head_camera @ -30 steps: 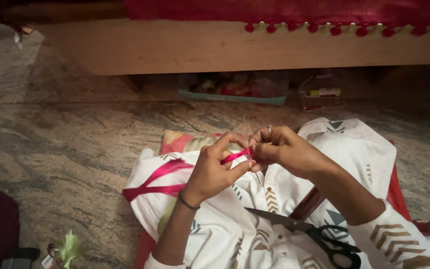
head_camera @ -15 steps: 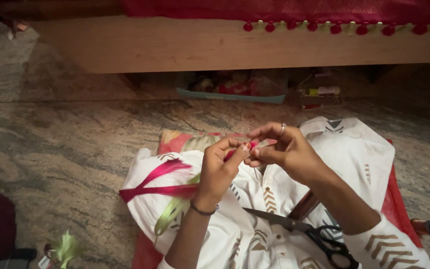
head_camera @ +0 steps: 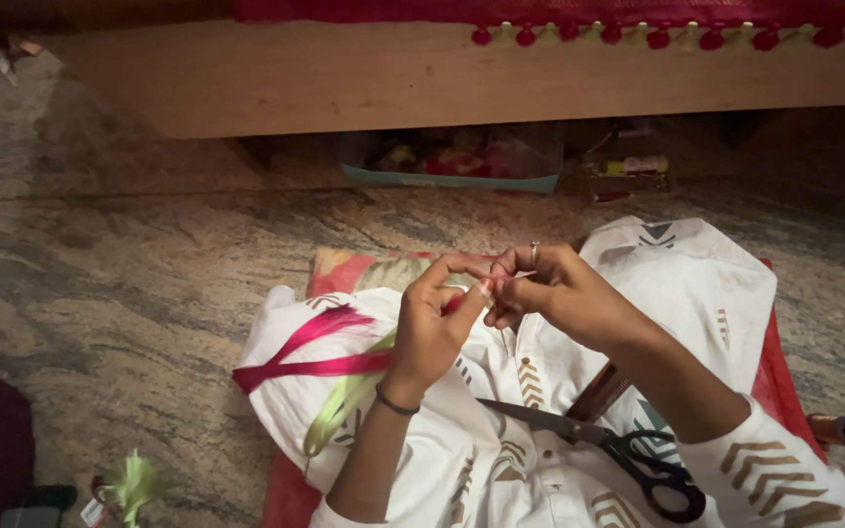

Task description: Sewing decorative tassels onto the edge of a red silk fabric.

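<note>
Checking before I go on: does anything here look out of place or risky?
Yes: open scissors lie on the lap, blades pointing toward the left hand. Both hands pinch pink ribbon; the right hand is clear.

Pink ribbon (head_camera: 310,364) (doubled) across lap

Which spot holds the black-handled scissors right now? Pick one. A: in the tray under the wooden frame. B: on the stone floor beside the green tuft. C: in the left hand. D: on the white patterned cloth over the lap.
D: the scissors lie on the white patterned cloth, free of both hands.
</note>
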